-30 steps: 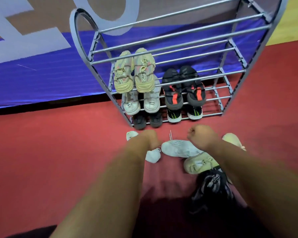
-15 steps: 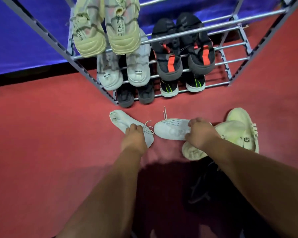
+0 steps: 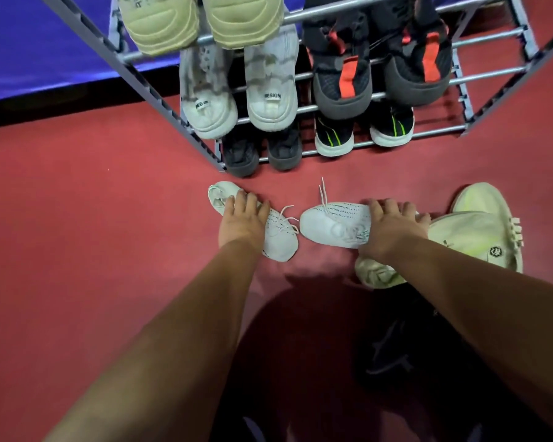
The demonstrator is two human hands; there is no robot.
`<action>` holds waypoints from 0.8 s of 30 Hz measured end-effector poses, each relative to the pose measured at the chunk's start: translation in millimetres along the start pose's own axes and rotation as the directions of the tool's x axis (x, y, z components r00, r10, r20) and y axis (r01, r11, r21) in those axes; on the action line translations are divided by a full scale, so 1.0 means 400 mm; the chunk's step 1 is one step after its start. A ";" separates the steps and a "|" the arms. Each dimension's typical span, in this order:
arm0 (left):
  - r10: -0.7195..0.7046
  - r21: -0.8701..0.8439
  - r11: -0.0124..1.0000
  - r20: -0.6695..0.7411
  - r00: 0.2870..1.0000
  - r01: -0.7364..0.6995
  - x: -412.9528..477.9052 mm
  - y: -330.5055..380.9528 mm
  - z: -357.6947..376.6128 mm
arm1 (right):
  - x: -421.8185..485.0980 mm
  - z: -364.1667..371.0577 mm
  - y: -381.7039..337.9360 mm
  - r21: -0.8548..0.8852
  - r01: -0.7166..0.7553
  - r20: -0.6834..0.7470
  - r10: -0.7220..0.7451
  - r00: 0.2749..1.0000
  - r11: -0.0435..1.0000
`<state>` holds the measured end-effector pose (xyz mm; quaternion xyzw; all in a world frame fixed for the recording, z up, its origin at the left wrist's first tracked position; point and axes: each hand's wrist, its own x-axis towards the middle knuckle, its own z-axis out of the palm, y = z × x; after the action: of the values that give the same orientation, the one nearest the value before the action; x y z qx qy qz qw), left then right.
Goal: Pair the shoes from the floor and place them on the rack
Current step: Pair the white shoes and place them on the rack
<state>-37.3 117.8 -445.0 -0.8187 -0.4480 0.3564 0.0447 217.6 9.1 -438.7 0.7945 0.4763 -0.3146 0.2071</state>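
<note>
The left hand [image 3: 241,220] lay palm-down on a white knit sneaker [image 3: 256,220] on the red floor [image 3: 93,218], fingers [image 3: 239,199] spread over the heel end; whether this grip was closed around the shoe could not be told. The toe and loose laces extended from that grip toward the right hand [image 3: 393,229]. The right hand covered the rear part of the second white knit sneaker [image 3: 332,223], fingers draped over its far edge; closure of this grip could not be told either. The two sneakers lay toe to toe, just apart, between the grips. A pale yellow sneaker [image 3: 479,231] lay just beyond the right grip, touching the wrist. Ahead of both grips stood the metal shoe rack [image 3: 479,129], its tiers holding paired shoes.
</note>
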 end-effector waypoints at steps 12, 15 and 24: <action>-0.175 -0.425 0.842 0.368 0.913 0.332 -0.052 -0.010 0.057 | 0.004 0.006 -0.022 -0.052 0.016 -0.053 -0.019 0.998 0.999; -0.221 -0.604 0.612 0.490 0.843 0.511 -0.088 0.019 0.100 | 0.001 -0.001 -0.021 -0.005 0.096 -0.087 -0.096 0.992 0.995; -0.278 -0.531 0.558 0.604 0.747 0.638 -0.139 0.102 0.137 | -0.018 0.017 -0.121 -0.067 0.058 -0.032 -0.060 0.998 0.996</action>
<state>-62.0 37.5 -471.5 -0.5106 -0.7493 0.3096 -0.2863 170.0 22.5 -440.0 0.7781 0.5133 -0.2910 0.2156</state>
